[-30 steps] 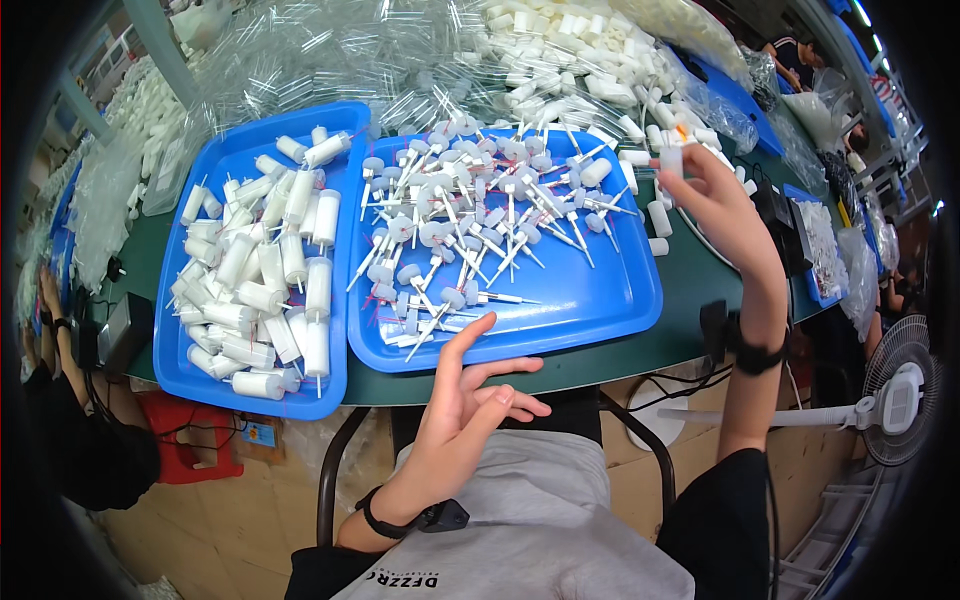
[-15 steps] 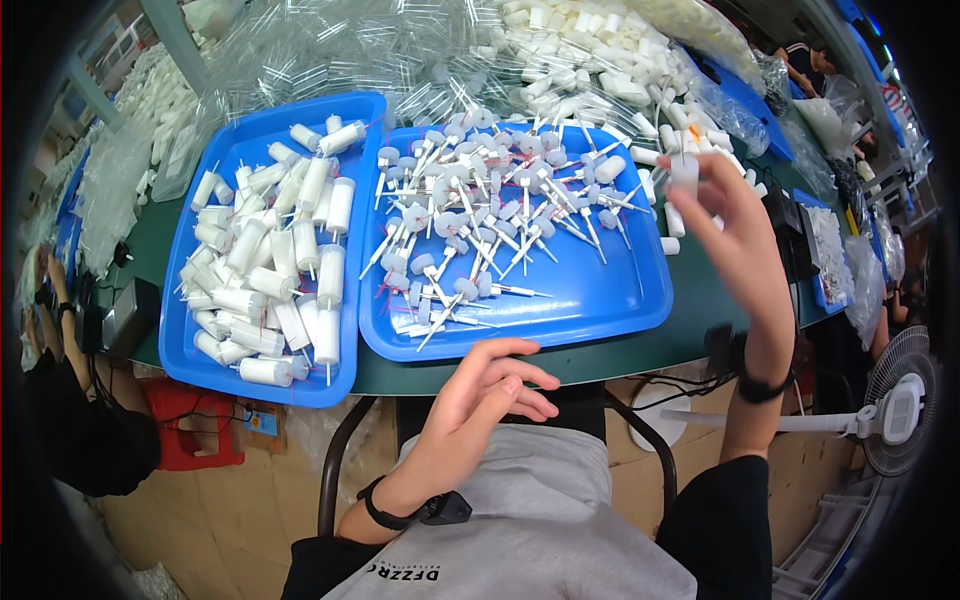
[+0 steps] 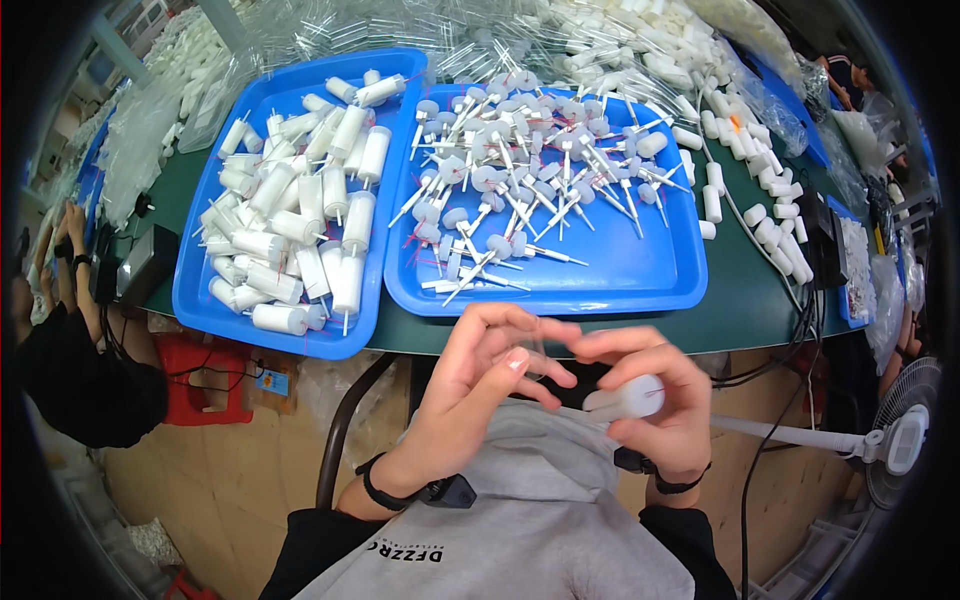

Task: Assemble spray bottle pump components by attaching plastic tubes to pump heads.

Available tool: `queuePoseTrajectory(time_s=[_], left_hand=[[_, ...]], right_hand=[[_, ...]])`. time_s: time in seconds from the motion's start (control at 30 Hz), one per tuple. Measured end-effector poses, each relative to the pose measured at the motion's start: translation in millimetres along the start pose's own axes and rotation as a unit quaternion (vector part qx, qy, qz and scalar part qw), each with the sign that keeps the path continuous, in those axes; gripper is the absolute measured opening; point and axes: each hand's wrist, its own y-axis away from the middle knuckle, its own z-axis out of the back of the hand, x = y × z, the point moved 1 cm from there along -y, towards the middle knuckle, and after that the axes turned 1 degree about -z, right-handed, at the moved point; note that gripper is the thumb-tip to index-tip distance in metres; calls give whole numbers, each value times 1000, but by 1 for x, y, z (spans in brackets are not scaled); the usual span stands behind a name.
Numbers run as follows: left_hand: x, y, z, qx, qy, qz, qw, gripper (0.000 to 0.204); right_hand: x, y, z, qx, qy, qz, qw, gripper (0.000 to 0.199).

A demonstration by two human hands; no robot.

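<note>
Right hand (image 3: 682,412): fingers closed on white cylinder (image 3: 641,397)
Cylinder spot: near side of right tray (image 3: 600,303), above grey shirt (image 3: 530,490)
Left hand (image 3: 455,400): just left, fingers curled, can't tell if gripping
Left tray (image 3: 260,340): heaped with capped tubes (image 3: 295,226)

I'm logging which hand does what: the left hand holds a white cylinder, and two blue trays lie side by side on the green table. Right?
One slip: the head view shows the right hand holding the white cylinder. Two blue trays do lie side by side on the green table.
</note>
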Motion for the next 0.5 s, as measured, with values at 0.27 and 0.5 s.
queuePoseTrajectory(time_s=[0.27, 0.5], left_hand=[[6, 5, -2, 87, -239, -36, 966, 37], [-9, 6, -11, 80, -470, -107, 872, 36]], right_hand=[[-10, -3, -1, -78, 29, 134, 987, 36], [-13, -11, 3, 2, 101, 104, 990, 34]])
